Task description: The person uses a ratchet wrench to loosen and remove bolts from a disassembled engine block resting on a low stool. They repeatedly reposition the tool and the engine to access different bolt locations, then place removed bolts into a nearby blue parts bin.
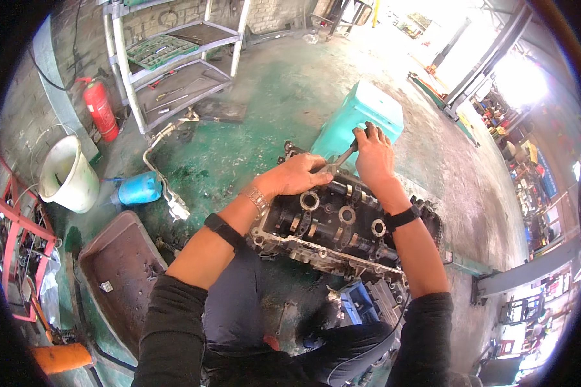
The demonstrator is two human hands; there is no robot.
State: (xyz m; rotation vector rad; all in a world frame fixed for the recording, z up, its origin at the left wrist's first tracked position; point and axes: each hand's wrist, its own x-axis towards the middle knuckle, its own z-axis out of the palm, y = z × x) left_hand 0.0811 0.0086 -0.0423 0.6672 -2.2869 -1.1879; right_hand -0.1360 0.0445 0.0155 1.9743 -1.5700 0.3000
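My right hand (373,151) is closed on the dark handle of a metal wrench (346,157), held at a slant over the far edge of an engine cylinder head (329,220). My left hand (298,175) grips around the wrench's lower end, which is partly hidden by the fingers. The dirty dark head has round bores and camshafts along it. Just beyond it stands a turquoise plastic box (368,103).
Around me are a brown tray (95,258), white bucket (68,190), blue canister (139,188), red extinguisher (99,109) and bent metal pipe (150,155). A tool rack (171,97) stands behind, lift posts (461,84) at right, and a blue case (358,303) beside my legs.
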